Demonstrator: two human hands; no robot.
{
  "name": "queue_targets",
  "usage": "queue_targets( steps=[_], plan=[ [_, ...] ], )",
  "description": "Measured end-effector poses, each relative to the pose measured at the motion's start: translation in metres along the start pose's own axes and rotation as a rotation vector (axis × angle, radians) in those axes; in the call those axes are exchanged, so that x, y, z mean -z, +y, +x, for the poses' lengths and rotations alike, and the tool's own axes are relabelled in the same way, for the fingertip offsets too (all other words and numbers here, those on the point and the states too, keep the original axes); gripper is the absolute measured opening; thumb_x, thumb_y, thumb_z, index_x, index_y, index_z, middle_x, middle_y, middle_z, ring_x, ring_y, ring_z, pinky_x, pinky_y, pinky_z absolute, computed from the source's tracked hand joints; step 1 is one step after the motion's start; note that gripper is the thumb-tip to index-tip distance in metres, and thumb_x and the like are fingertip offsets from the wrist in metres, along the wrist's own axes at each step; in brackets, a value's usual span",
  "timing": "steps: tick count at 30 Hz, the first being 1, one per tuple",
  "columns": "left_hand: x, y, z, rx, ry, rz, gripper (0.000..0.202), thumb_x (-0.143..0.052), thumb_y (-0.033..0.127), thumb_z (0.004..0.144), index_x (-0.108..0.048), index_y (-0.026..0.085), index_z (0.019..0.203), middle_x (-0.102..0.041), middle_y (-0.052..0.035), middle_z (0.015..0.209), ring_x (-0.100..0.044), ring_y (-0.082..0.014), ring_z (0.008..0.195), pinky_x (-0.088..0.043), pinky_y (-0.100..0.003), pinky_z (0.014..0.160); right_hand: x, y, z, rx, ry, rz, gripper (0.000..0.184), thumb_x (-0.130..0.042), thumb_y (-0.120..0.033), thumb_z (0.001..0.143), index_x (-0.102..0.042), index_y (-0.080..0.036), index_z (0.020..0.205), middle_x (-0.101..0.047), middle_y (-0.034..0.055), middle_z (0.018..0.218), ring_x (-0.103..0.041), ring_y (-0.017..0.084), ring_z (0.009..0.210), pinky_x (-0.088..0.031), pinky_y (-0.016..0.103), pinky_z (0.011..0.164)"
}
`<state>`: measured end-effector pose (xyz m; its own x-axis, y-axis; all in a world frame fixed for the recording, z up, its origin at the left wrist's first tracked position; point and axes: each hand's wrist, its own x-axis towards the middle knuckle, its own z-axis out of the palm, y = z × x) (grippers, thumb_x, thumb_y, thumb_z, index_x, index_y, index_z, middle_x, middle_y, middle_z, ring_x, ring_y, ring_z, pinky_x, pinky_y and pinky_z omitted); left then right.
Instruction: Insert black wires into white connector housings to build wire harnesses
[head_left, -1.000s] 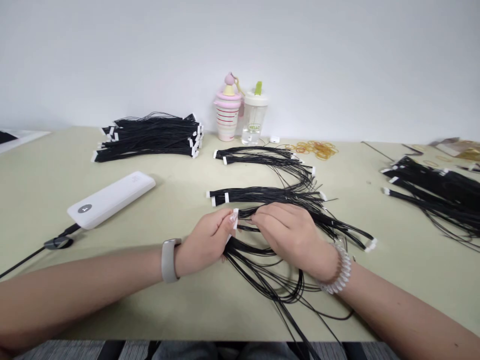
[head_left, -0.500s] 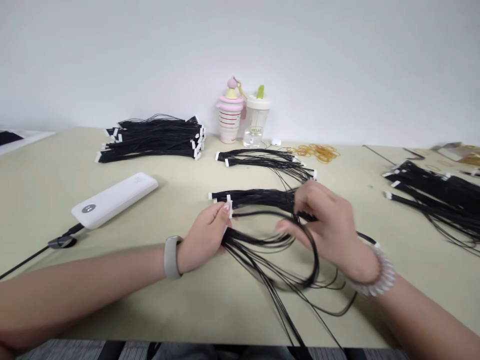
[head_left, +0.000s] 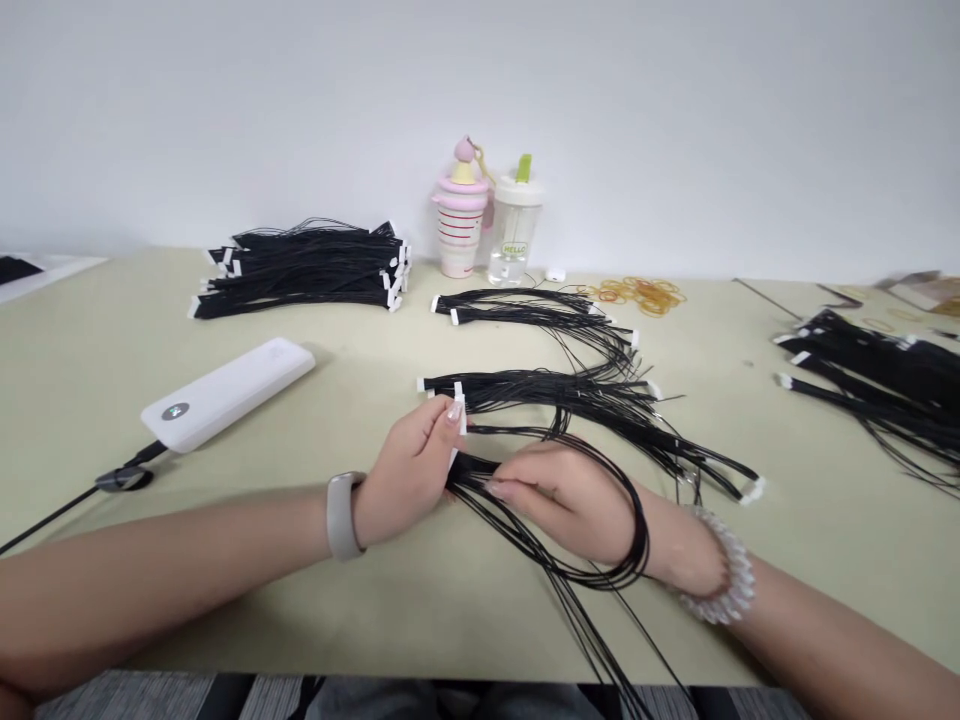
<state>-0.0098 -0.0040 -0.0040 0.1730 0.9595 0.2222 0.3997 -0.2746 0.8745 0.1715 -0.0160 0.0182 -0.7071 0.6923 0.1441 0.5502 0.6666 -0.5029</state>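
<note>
My left hand [head_left: 412, 455] is closed on the white connector end of a black wire harness [head_left: 637, 510], near the middle of the table. The harness's wires bend round in a large loop, and loose strands hang down over the table's front edge. Through that loop reaches my right hand [head_left: 574, 495], its thumb and fingers pinched on the black wires just right of the connector. Just behind both hands lie more black wire harnesses [head_left: 525, 385] with white connectors, one stretching toward the right.
A stack of wire harnesses [head_left: 300, 270] sits at the back left, another pile [head_left: 892, 370] at the right. A white power bank [head_left: 229, 395] with a cable lies left. Two cups [head_left: 459, 230] stand by the wall, near yellow rubber bands [head_left: 637, 295].
My right hand has moved left and down, into the wire loop, and closed on wires near the connector. My left hand keeps its hold in about the same place.
</note>
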Motion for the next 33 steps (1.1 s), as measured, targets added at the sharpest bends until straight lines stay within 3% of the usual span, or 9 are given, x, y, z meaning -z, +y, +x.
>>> queue_targets(
  steps=[7,13,18,22,26,28,30,32,33],
  plan=[
    [0.0,0.004,-0.001,-0.044,-0.043,0.001,0.034,-0.027,0.035,0.091,-0.038,0.017,0.064,-0.041,0.0026,0.062,-0.038,-0.0084,0.058,-0.032,-0.021,0.057,-0.009,-0.004,0.003,0.022,0.044,-0.039,0.029,-0.037,-0.028,0.09,-0.055,-0.017,0.07,-0.055,-0.0019,0.061,-0.045,0.007,0.055,-0.037,0.02,0.055],
    [0.0,0.005,0.0,-0.05,-0.062,0.024,0.033,-0.027,0.033,0.091,-0.035,0.017,0.063,-0.039,0.0028,0.062,-0.036,-0.0086,0.058,-0.032,-0.022,0.056,-0.017,-0.005,0.003,0.125,0.134,-0.393,0.027,-0.038,-0.021,0.088,-0.056,-0.016,0.069,-0.057,0.0022,0.063,-0.05,0.012,0.059,-0.037,0.026,0.058],
    [0.0,0.005,0.001,-0.007,-0.054,0.032,0.032,-0.029,0.032,0.09,-0.035,0.017,0.063,-0.039,0.0031,0.06,-0.035,-0.0083,0.056,-0.032,-0.022,0.055,-0.02,-0.001,0.004,0.113,0.081,-0.443,0.024,-0.039,-0.016,0.086,-0.057,-0.015,0.07,-0.056,0.0027,0.065,-0.049,0.012,0.06,-0.037,0.025,0.058],
    [0.0,0.004,0.002,0.061,-0.053,0.003,0.035,-0.029,0.038,0.089,-0.034,0.017,0.062,-0.037,0.0033,0.058,-0.036,-0.0076,0.052,-0.033,-0.02,0.049,0.002,0.01,-0.001,0.047,0.044,-0.41,0.022,-0.046,-0.015,0.08,-0.055,-0.016,0.06,-0.053,-0.0002,0.06,-0.044,0.008,0.055,-0.033,0.023,0.053],
    [-0.001,0.003,0.002,0.181,-0.078,-0.088,0.037,-0.029,0.046,0.087,-0.036,0.018,0.064,-0.037,0.0033,0.059,-0.04,-0.0068,0.045,-0.035,-0.019,0.038,0.043,0.029,-0.012,-0.21,0.032,-0.306,0.021,-0.05,-0.022,0.079,-0.059,-0.017,0.061,-0.052,-0.0031,0.052,-0.039,0.005,0.046,-0.032,0.021,0.047],
    [-0.001,0.002,0.002,0.201,-0.089,-0.123,0.037,-0.029,0.047,0.087,-0.037,0.018,0.065,-0.035,0.0037,0.06,-0.041,-0.0065,0.043,-0.035,-0.018,0.034,0.059,0.038,-0.016,-0.354,0.284,-0.215,0.015,-0.054,-0.025,0.077,-0.066,-0.019,0.07,-0.055,-0.0028,0.052,-0.042,0.005,0.045,-0.034,0.021,0.047],
    [-0.002,0.001,0.002,0.191,-0.089,-0.126,0.037,-0.029,0.047,0.087,-0.038,0.018,0.066,-0.035,0.004,0.059,-0.041,-0.0062,0.043,-0.036,-0.018,0.034,0.067,0.045,-0.017,-0.446,0.666,-0.115,0.013,-0.059,-0.026,0.074,-0.068,-0.018,0.076,-0.059,-0.0007,0.056,-0.047,0.007,0.048,-0.038,0.021,0.048],
    [-0.002,0.0,0.002,0.148,-0.082,-0.106,0.037,-0.028,0.046,0.088,-0.038,0.018,0.066,-0.036,0.0038,0.06,-0.041,-0.0059,0.045,-0.037,-0.017,0.037,0.07,0.051,-0.015,-0.409,1.004,0.055,0.012,-0.064,-0.023,0.07,-0.069,-0.016,0.079,-0.063,0.0032,0.066,-0.054,0.009,0.057,-0.044,0.024,0.056],
    [-0.002,-0.001,0.002,0.127,-0.079,-0.093,0.037,-0.028,0.045,0.088,-0.037,0.017,0.065,-0.037,0.0037,0.06,-0.04,-0.0057,0.046,-0.038,-0.017,0.039,0.071,0.054,-0.014,-0.344,1.102,0.193,0.014,-0.066,-0.019,0.068,-0.069,-0.014,0.081,-0.065,0.0054,0.073,-0.057,0.011,0.065,-0.047,0.026,0.062]
  ],
)
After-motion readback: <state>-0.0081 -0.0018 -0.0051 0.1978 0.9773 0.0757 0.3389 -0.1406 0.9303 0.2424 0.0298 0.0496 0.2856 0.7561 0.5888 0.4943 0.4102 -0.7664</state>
